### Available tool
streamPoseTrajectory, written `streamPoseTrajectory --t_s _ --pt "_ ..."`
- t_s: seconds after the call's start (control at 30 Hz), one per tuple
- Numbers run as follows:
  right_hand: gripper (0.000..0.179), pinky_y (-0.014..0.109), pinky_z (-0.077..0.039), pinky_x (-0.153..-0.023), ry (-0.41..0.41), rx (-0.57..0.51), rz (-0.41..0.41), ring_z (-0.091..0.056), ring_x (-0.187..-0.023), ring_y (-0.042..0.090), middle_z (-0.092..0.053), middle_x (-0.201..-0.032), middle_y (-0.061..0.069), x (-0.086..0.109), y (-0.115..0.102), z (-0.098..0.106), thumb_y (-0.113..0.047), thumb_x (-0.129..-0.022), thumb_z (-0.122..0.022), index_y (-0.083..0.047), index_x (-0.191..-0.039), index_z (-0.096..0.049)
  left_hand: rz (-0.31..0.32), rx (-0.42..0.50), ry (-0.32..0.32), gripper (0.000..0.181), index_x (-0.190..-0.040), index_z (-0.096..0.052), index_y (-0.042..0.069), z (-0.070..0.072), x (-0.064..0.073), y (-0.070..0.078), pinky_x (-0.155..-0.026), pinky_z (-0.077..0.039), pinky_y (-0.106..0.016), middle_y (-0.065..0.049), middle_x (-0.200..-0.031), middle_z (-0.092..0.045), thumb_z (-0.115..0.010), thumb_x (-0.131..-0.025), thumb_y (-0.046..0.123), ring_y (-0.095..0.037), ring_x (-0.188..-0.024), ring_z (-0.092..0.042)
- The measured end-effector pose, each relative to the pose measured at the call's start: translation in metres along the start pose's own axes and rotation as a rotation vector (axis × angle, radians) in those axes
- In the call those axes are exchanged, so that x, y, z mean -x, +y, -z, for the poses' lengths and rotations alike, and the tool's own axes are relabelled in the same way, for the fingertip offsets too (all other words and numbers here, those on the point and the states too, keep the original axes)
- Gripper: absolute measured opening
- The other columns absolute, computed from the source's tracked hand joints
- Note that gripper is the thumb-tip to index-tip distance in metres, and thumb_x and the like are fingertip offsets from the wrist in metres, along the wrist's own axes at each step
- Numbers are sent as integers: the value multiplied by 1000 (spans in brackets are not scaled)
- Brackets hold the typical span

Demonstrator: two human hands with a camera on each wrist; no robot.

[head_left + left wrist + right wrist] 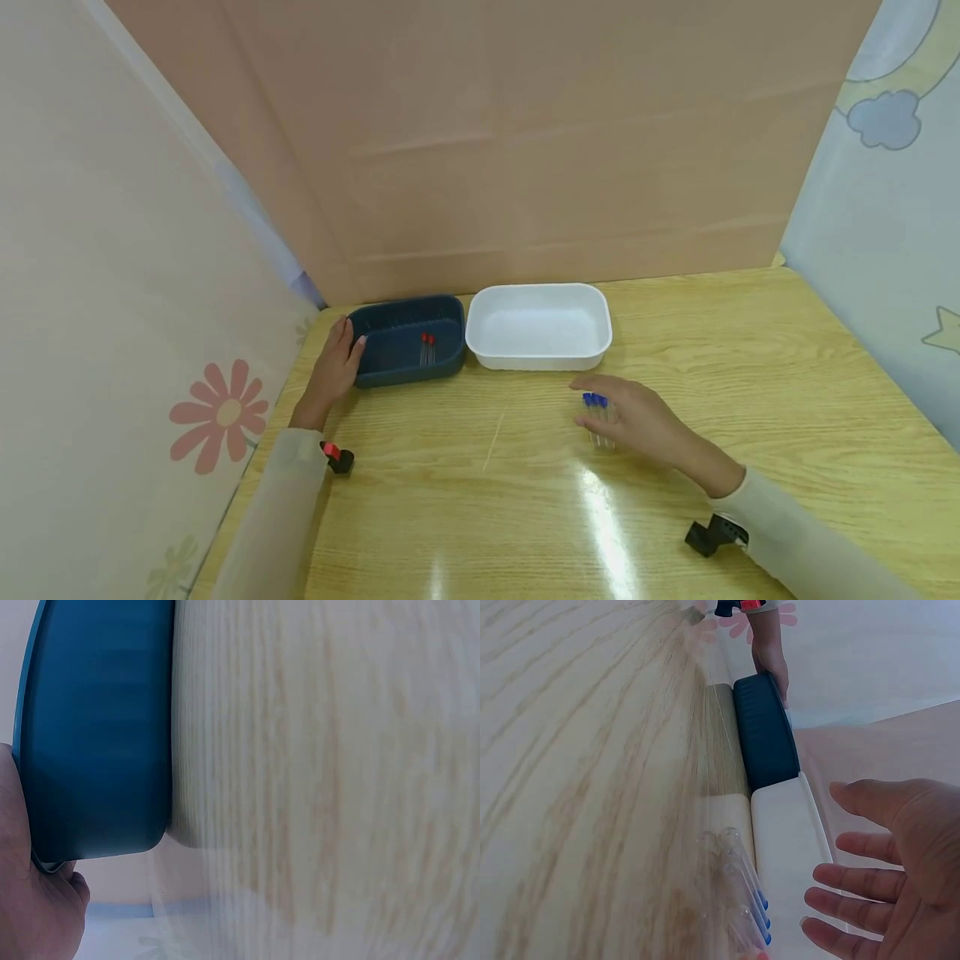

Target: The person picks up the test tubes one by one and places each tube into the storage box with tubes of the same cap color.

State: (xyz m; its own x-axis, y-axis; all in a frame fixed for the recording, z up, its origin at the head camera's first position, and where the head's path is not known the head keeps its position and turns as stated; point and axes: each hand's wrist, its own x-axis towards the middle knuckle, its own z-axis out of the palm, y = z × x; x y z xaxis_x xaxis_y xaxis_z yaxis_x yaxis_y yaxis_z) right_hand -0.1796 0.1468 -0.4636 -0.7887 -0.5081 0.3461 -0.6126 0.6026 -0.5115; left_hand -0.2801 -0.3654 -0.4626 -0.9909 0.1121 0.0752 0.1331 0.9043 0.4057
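Note:
My left hand (333, 367) grips the left end of a dark blue tray (397, 379), thumb at the rim. Inside that tray lie red-capped clear tubes (427, 353) side by side. A white tray (538, 363) stands directly to its right. My right hand (637, 417) hovers by several blue-capped clear tubes (597, 425) on the table, partly covering them in the head view. In the right wrist view its fingers (859, 881) are spread apart, holding nothing, beside those tubes. The left wrist view shows the blue tray's side wall (97, 735) and part of the left hand.
The wood-grain table (450, 500) runs up to a brown paper backdrop (525, 167). Pale patterned panels (135, 250) stand on both sides. Each sleeve carries a small black wrist device (705, 537). A red bit (762, 956) shows at the right wrist view's lower edge.

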Motion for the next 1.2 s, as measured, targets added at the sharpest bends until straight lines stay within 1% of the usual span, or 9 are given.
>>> streamPoseTrajectory --t_s 0.1,0.2,0.37,0.47,0.7,0.83,1.03,1.2 --pt "48 50 -55 -91 12 4 -2 -68 -112 31 -70 -126 10 1 1 2 -24 -87 -82 -4 -129 -67 0 1 4 70 -159 -2 -6 1 -1 1 -123 -5 -56 -18 -168 8 -23 -113 42 -36 -155 6" --pt "49 50 -56 -90 9 9 -15 -69 -111 31 -69 -128 10 1 2 5 -24 -88 -82 -4 -130 -67 -1 6 7 70 -159 -3 -7 2 -1 2 -122 -6 -57 -19 -168 7 -24 -113 41 -37 -155 5" --pt "54 51 -56 -90 -46 -4 -67 -68 -111 32 -65 -134 13 3 2 9 -27 -90 -80 -5 -136 -63 6 -1 -2 68 -159 -3 -7 2 -1 3 -122 -5 -57 -20 -168 7 -25 -113 39 -37 -155 6" --pt "59 53 -54 -92 -77 -5 -95 -67 -114 32 -63 -138 13 5 3 11 -31 -90 -80 -6 -139 -60 13 0 -10 69 -159 -2 -7 2 0 3 -123 -5 -56 -19 -168 8 -24 -113 41 -36 -155 7" --pt "66 56 -51 -97 -116 24 -106 -62 -122 36 -59 -142 15 9 8 14 -36 -90 -79 -5 -144 -55 16 3 -12 69 -159 -2 -6 2 -1 3 -122 -5 -57 -18 -168 8 -24 -113 41 -36 -155 8" --pt "69 57 -49 -99 -133 46 -110 -58 -127 39 -57 -143 18 11 11 16 -35 -88 -81 -4 -144 -54 16 4 -9 68 -159 -1 -6 1 -1 2 -122 -5 -57 -18 -168 9 -26 -113 39 -36 -155 8" --pt "74 57 -49 -100 -162 46 -131 -57 -128 40 -57 -143 19 14 14 19 -35 -85 -84 -3 -144 -54 13 1 -10 69 -159 -2 -6 1 -1 1 -122 -5 -57 -18 -168 8 -24 -113 40 -37 -155 7" --pt "78 60 -44 -103 -196 64 -152 -52 -132 44 -54 -146 22 17 17 23 -35 -85 -84 1 -146 -52 18 0 -12 69 -159 -2 -6 1 0 1 -122 -5 -57 -19 -168 8 -24 -113 40 -37 -155 7"
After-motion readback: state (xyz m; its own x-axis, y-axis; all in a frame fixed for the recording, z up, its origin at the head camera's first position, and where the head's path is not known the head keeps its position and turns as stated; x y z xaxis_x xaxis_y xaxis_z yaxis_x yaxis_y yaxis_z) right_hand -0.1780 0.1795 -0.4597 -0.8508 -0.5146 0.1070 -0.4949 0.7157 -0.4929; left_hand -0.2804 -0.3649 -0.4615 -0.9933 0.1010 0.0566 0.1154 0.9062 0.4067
